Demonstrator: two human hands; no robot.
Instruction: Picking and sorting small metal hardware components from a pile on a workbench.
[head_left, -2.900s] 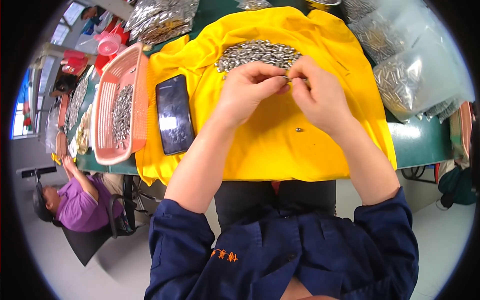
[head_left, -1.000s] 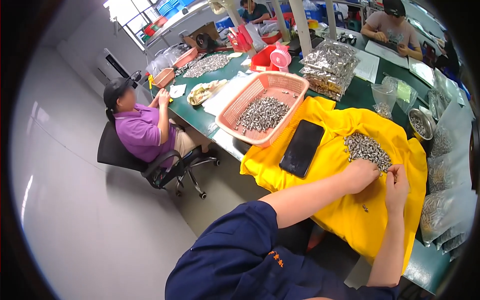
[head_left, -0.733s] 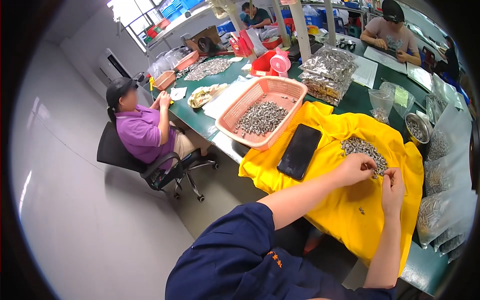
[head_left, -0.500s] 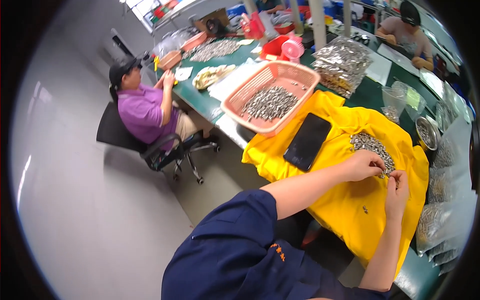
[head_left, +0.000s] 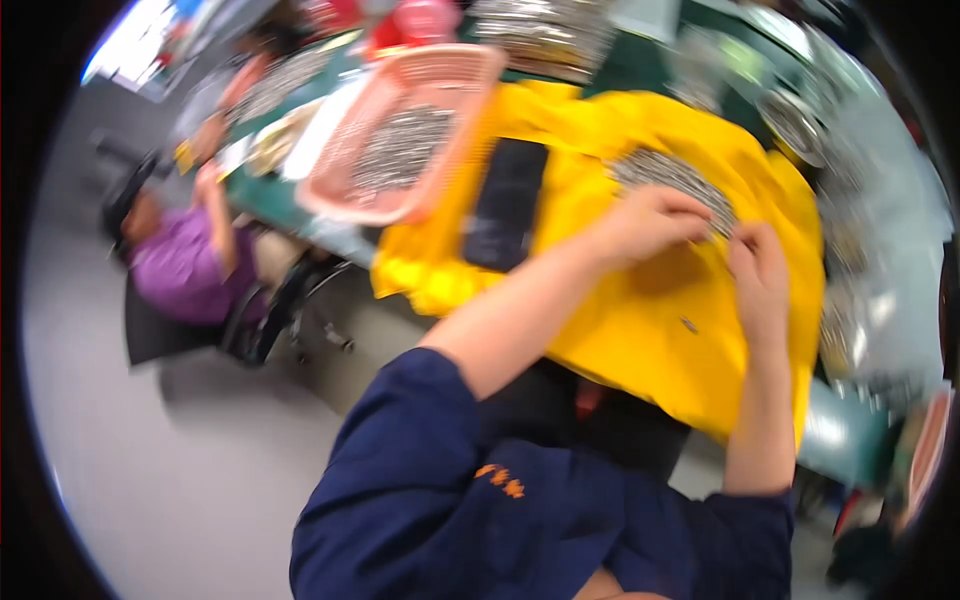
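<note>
A pile of small silvery metal parts (head_left: pixel 680 178) lies on the yellow cloth (head_left: pixel 620 340) spread over the table. At its near edge is my left hand (head_left: pixel 650 228), fingers bent and thumb drawn in as if pinching. My right hand (head_left: pixel 762 275) comes up just right of it, its fingertips pressed together beside the pile's right end. Blur and the fingers hide whatever either hand pinches. A small gap separates the two hands. One loose metal part (head_left: pixel 689 325) rests on the cloth below them. Left of the pile lies a black phone (head_left: pixel 505 205).
A pink plastic basket (head_left: pixel 480 85) holding many metal parts stands left of the phone. Clear bags of parts (head_left: pixel 845 335) line the right side, near a round metal tin (head_left: pixel 792 122). A seated person in purple (head_left: pixel 185 265) works at the far left.
The view has swung, so the table and cloth sit further left and higher, with motion blur. My hands remain by the pile, and the gap between their fingertips looks similar.
</note>
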